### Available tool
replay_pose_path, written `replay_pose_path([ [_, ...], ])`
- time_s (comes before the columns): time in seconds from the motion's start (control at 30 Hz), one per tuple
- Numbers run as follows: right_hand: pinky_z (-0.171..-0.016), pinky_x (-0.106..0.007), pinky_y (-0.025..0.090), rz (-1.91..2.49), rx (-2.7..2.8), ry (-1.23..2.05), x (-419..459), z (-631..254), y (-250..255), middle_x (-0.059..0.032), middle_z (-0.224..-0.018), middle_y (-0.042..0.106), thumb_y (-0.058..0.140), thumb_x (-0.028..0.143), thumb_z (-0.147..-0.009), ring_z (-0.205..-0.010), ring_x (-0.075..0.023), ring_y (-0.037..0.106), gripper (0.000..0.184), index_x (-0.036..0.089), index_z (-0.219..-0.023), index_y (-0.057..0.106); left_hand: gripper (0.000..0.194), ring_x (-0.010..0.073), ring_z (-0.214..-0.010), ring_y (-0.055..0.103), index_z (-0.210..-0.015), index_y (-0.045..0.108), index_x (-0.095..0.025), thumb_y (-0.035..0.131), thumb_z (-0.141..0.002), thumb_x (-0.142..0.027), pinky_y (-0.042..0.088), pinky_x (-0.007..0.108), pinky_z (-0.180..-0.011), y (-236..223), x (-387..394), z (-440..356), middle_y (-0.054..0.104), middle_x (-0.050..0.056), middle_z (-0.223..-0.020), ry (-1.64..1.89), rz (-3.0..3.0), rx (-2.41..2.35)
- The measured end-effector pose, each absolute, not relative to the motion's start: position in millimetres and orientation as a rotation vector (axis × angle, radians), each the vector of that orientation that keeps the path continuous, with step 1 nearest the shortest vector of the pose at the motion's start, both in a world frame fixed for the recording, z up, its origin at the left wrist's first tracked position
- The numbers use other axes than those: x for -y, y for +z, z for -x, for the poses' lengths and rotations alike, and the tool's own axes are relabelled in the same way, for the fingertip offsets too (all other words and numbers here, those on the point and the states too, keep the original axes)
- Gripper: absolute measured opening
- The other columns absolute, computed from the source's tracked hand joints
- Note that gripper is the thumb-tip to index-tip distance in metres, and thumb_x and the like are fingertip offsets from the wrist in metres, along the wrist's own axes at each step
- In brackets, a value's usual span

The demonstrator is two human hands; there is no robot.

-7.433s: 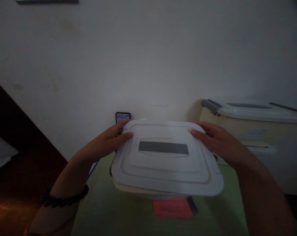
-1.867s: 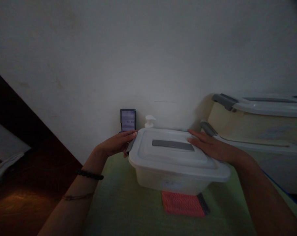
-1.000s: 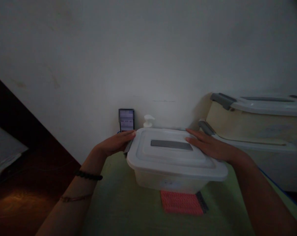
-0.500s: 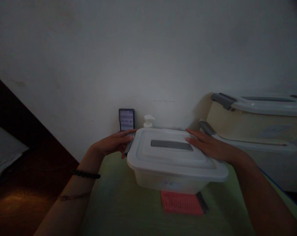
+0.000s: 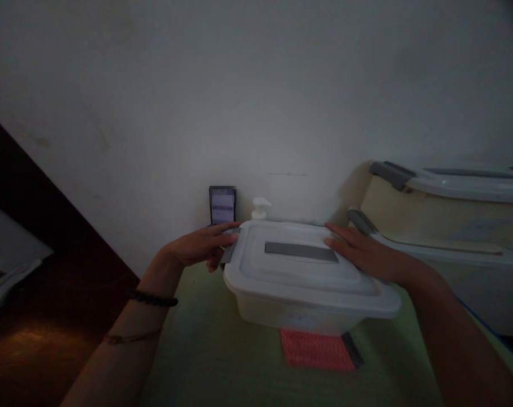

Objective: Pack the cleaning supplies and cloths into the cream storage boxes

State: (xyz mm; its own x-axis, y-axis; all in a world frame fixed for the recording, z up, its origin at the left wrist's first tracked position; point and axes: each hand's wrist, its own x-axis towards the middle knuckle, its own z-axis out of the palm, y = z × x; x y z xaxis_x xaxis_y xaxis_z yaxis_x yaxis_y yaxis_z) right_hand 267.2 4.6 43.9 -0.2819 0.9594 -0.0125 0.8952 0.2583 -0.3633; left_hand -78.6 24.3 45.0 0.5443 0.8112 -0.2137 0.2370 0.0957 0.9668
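A white storage box (image 5: 307, 285) with a lid and a grey lid handle (image 5: 301, 252) stands in front of me, its front edge by a coral-red knitted cloth (image 5: 318, 349) with a dark end. At the box's left end my left hand (image 5: 203, 246) is closed on the grey side latch (image 5: 232, 247), fingers above and curled below it. My right hand (image 5: 362, 251) rests on the lid's right end, fingers stretched out and apart. The right latch is hidden by that hand.
A phone (image 5: 223, 206) leans against the wall behind the box, beside a white pump dispenser top (image 5: 260, 207). Two larger lidded boxes (image 5: 434, 217) are stacked at right. The green tabletop (image 5: 214, 350) has its left edge above a dark reddish floor (image 5: 69, 316).
The view has shifted slightly, moving everything a little to the right. The left latch shows more of its lighter grey face under my left fingers. My right hand keeps its place on the lid.
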Motion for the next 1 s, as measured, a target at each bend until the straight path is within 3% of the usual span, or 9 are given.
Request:
replay_pose_path([
  [0.17,-0.111,-0.051,0.015,1.815,2.326,0.472,-2,-262,48,-0.0142,-0.148,0.031,0.023,0.062,-0.085,-0.137,-0.0322,0.019,0.076,0.011,-0.141,0.034,0.063,0.0059,-0.035,0.038,-0.139,0.03,-0.017,0.055,-0.085,-0.037,0.03,0.016,-0.032,53,-21,72,0.047,-0.008,-0.048,0.5,-1.521,-0.976],
  [0.33,-0.11,-0.055,0.019,1.811,2.307,0.453,-2,-260,48,-0.0155,-0.146,0.035,0.024,0.062,-0.085,-0.135,-0.0351,0.024,0.076,0.011,-0.14,0.035,0.063,0.0063,-0.035,0.036,-0.14,0.028,-0.017,0.054,-0.086,-0.036,0.03,0.016,-0.032,55,-21,69,0.043,-0.009,-0.046,0.485,-1.552,-0.975],
  [0.47,-0.11,-0.051,0.02,1.775,2.333,0.404,-2,-262,46,-0.0165,-0.143,0.039,0.023,0.06,-0.086,-0.134,-0.0327,0.03,0.073,0.012,-0.14,0.035,0.063,0.0062,-0.035,0.035,-0.139,0.029,-0.018,0.054,-0.085,-0.039,0.032,0.016,-0.033,55,-20,71,0.043,-0.009,-0.047,0.471,-1.583,-0.978],
  [0.63,-0.112,-0.049,0.018,1.783,2.322,0.426,-1,-259,47,-0.0161,-0.145,0.036,0.021,0.062,-0.085,-0.136,-0.0307,0.026,0.077,0.01,-0.141,0.033,0.057,0.0079,-0.037,0.039,-0.137,0.034,-0.022,0.052,-0.085,-0.039,0.034,0.018,-0.036,53,-20,65,0.047,-0.007,-0.051,0.497,-1.563,-1.067],
  [0.8,-0.112,-0.048,0.019,1.807,2.272,0.472,-1,-261,52,-0.0127,-0.147,0.034,0.024,0.063,-0.085,-0.135,-0.031,0.027,0.077,0.011,-0.141,0.035,0.037,0.0153,-0.064,0.057,-0.116,0.054,-0.019,0.047,-0.086,-0.04,0.042,0.02,-0.048,47,-23,55,0.063,0.002,-0.077,0.628,-1.628,-1.157],
  [1.0,-0.104,-0.053,0.036,1.764,2.23,0.562,6,-278,62,-0.0035,-0.134,0.053,0.033,0.066,-0.082,-0.126,-0.0348,0.043,0.067,0.028,-0.135,0.046,0.032,0.0227,-0.086,0.059,-0.1,0.06,-0.018,0.049,-0.083,-0.043,0.045,0.022,-0.055,50,-22,53,0.066,0.006,-0.088,0.653,-1.767,-1.256],
])
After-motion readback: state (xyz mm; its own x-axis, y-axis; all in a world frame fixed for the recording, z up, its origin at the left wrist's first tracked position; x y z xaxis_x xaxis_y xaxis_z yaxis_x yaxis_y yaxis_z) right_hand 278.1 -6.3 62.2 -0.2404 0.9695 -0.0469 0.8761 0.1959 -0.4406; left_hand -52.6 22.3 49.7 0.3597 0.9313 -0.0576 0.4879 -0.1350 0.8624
